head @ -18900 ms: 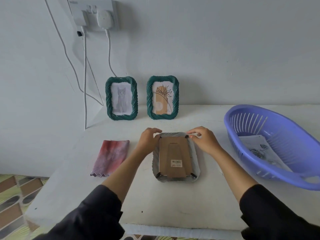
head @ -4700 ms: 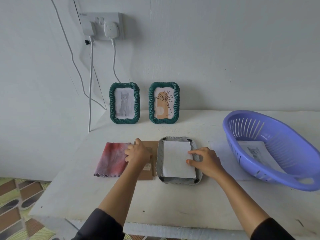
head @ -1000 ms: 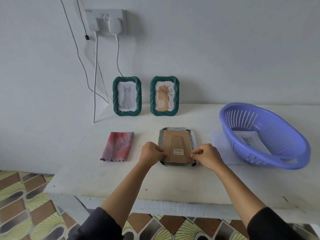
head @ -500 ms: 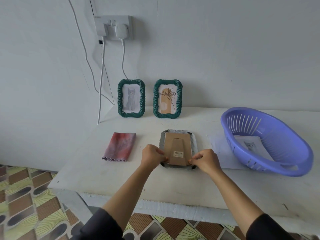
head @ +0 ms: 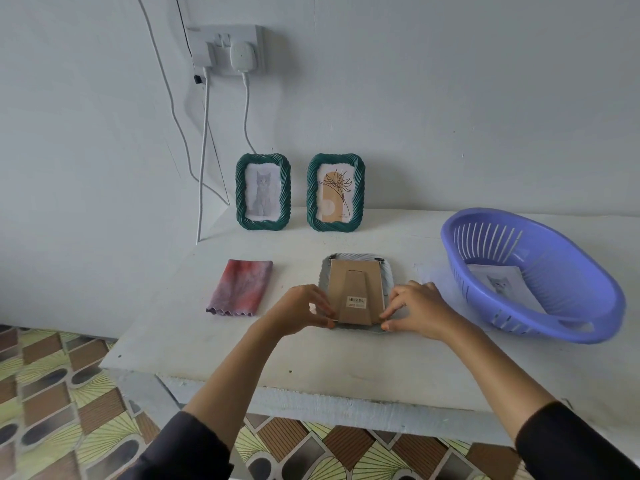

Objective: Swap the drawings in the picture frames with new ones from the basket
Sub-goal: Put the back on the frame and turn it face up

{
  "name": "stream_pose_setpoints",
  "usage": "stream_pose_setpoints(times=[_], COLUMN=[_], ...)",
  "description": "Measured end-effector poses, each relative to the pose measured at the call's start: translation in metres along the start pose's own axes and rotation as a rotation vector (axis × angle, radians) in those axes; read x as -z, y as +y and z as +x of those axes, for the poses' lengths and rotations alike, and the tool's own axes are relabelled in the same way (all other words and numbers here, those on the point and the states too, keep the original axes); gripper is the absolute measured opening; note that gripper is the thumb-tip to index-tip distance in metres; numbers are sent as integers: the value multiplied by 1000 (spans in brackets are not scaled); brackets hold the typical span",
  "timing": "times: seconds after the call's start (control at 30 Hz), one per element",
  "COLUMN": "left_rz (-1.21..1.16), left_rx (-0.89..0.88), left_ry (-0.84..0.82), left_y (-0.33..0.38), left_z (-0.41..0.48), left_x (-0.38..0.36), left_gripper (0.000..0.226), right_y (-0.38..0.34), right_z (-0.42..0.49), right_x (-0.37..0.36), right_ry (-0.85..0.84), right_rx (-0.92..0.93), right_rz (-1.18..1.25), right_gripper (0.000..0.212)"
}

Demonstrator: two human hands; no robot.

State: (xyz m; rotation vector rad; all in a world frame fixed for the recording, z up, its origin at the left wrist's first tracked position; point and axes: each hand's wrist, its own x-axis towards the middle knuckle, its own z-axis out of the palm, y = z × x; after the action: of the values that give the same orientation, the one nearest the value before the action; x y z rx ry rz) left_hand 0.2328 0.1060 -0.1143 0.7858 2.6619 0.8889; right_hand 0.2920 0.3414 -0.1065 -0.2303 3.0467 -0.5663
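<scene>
A grey picture frame (head: 389, 276) lies face down in the middle of the white table (head: 346, 355), its brown cardboard back (head: 356, 289) fitted in place. My left hand (head: 299, 310) pinches the frame's near left corner and my right hand (head: 417, 311) pinches its near right corner. At the right stands a purple basket (head: 568, 327) holding a cat drawing (head: 500, 284). Against the wall stand two green frames, one with a cat drawing (head: 262, 192) and one with a plant drawing (head: 336, 192).
A red and purple cloth (head: 240, 287) lies left of the grey frame. A loose white sheet (head: 427, 271) lies between the frame and the basket. A wall socket (head: 228, 50) with white cables hangs above the table's back left corner. The table edge runs close below my wrists.
Since the earlier frames the cardboard back has gone onto the frame over the white sheet. In the last second both hands stayed at the frame's near corners, fingers shifting slightly.
</scene>
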Motion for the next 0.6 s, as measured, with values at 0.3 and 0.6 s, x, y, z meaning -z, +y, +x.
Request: stream_pose_setpoints(times=[0.3,0.6], left_rz=[328,541], left_rx=[-84,-277], left_ry=[-70,0], left_y=[4,2], left_z=[3,1], left_x=[8,4], left_gripper=[25,30], right_y=[-4,7], right_z=[6,8], right_x=[6,-10], right_ry=[-99,102], right_rx=[281,458], right_rz=[-322,-562], right_gripper=[29,39])
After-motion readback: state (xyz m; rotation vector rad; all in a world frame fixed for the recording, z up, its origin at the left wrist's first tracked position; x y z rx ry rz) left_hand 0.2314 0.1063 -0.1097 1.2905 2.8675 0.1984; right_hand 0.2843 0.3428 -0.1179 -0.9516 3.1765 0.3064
